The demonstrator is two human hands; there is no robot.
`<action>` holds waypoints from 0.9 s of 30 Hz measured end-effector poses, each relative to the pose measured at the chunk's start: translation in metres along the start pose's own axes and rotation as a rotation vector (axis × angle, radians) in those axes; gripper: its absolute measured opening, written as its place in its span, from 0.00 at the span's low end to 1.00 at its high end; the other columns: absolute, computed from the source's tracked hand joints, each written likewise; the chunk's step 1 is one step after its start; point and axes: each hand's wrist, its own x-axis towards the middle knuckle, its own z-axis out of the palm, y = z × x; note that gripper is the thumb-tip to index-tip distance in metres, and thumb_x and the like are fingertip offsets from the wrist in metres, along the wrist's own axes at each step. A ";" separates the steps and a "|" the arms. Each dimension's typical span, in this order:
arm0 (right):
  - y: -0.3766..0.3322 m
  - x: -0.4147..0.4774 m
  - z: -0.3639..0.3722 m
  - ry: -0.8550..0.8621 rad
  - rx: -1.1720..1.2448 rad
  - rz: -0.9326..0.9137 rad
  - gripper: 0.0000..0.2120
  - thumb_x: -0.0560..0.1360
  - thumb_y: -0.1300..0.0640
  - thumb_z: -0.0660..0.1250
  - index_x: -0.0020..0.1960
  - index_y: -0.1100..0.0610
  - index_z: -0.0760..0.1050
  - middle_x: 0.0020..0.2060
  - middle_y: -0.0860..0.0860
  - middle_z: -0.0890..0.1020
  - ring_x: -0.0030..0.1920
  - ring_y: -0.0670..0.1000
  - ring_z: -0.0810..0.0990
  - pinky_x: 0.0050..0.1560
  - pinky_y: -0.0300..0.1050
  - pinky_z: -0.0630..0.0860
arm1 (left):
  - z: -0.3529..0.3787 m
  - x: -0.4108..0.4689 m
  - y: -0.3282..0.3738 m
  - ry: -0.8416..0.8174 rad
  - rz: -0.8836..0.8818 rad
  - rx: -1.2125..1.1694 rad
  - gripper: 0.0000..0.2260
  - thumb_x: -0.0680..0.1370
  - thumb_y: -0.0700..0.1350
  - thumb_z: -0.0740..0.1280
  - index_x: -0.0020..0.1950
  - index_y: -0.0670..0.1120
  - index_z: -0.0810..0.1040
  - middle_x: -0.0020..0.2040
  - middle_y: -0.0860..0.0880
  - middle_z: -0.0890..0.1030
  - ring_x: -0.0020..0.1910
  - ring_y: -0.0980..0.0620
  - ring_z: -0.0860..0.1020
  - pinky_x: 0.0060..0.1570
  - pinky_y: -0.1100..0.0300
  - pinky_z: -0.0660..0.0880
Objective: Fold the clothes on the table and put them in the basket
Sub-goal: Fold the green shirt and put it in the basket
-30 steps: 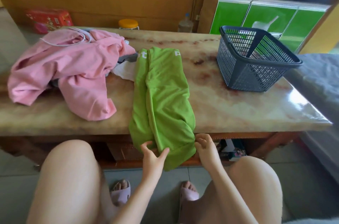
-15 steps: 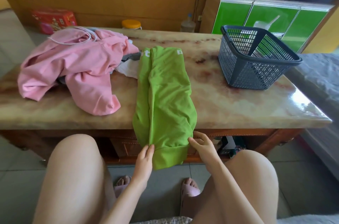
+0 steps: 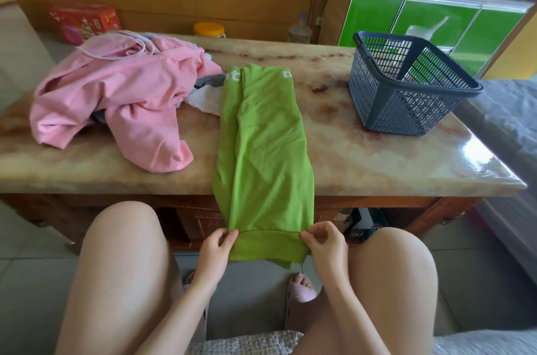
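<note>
The left hand [image 3: 215,250] and right hand [image 3: 325,245] pinched the green garment's [image 3: 266,151] near hem corners. The basket [image 3: 406,84] stood far right.

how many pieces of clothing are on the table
4 visible: the green garment down the middle, its hem hanging off the near edge; the pink garment heaped on the left; a white piece and a grey piece poking out between them. More may be hidden underneath.

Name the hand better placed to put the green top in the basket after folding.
Right, probably: the right hand pinches the green top on the side nearest the basket; the left hand pinches its farther corner.
</note>
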 end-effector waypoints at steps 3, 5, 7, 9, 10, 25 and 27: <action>0.000 0.000 -0.003 0.007 -0.013 -0.008 0.09 0.70 0.66 0.73 0.38 0.56 0.75 0.34 0.50 0.79 0.36 0.48 0.75 0.35 0.31 0.71 | 0.000 0.001 0.000 -0.036 -0.015 -0.055 0.07 0.79 0.42 0.65 0.45 0.42 0.81 0.42 0.49 0.84 0.47 0.48 0.80 0.43 0.65 0.73; 0.001 -0.001 -0.006 0.011 -0.035 -0.009 0.11 0.71 0.67 0.72 0.38 0.54 0.74 0.34 0.50 0.78 0.35 0.46 0.75 0.34 0.30 0.71 | -0.002 -0.003 -0.001 -0.106 -0.057 -0.145 0.09 0.78 0.46 0.66 0.43 0.43 0.82 0.40 0.51 0.84 0.47 0.50 0.80 0.42 0.69 0.73; 0.002 -0.001 -0.007 0.010 -0.044 0.006 0.12 0.72 0.68 0.71 0.39 0.53 0.74 0.35 0.50 0.78 0.35 0.44 0.74 0.33 0.30 0.70 | -0.005 -0.003 -0.008 -0.119 -0.038 -0.152 0.17 0.73 0.58 0.69 0.40 0.44 0.83 0.44 0.49 0.84 0.49 0.51 0.79 0.48 0.67 0.72; 0.005 0.000 -0.007 0.003 -0.047 0.007 0.12 0.72 0.67 0.71 0.39 0.53 0.74 0.35 0.50 0.78 0.36 0.45 0.75 0.33 0.32 0.70 | -0.008 -0.002 -0.011 -0.047 -0.049 -0.140 0.16 0.70 0.58 0.72 0.37 0.45 0.84 0.59 0.50 0.76 0.58 0.55 0.73 0.62 0.63 0.67; 0.006 0.001 -0.007 -0.005 -0.040 0.003 0.12 0.71 0.67 0.71 0.39 0.53 0.74 0.35 0.50 0.78 0.36 0.45 0.75 0.33 0.32 0.71 | -0.009 -0.002 -0.009 -0.045 -0.070 -0.139 0.16 0.69 0.58 0.73 0.38 0.45 0.84 0.62 0.54 0.72 0.61 0.59 0.70 0.66 0.62 0.64; -0.002 -0.004 -0.022 -0.239 0.276 -0.061 0.15 0.76 0.67 0.65 0.46 0.48 0.84 0.43 0.59 0.72 0.41 0.56 0.72 0.43 0.56 0.76 | -0.016 -0.022 0.021 -0.068 0.141 -0.319 0.17 0.69 0.55 0.75 0.55 0.55 0.77 0.55 0.47 0.81 0.55 0.51 0.79 0.54 0.56 0.75; -0.011 -0.006 -0.028 -0.286 0.327 -0.072 0.14 0.77 0.68 0.64 0.49 0.52 0.84 0.52 0.57 0.72 0.46 0.55 0.76 0.42 0.47 0.78 | -0.018 -0.026 0.030 -0.051 0.215 -0.347 0.23 0.71 0.44 0.74 0.62 0.55 0.70 0.61 0.44 0.77 0.58 0.51 0.78 0.54 0.58 0.76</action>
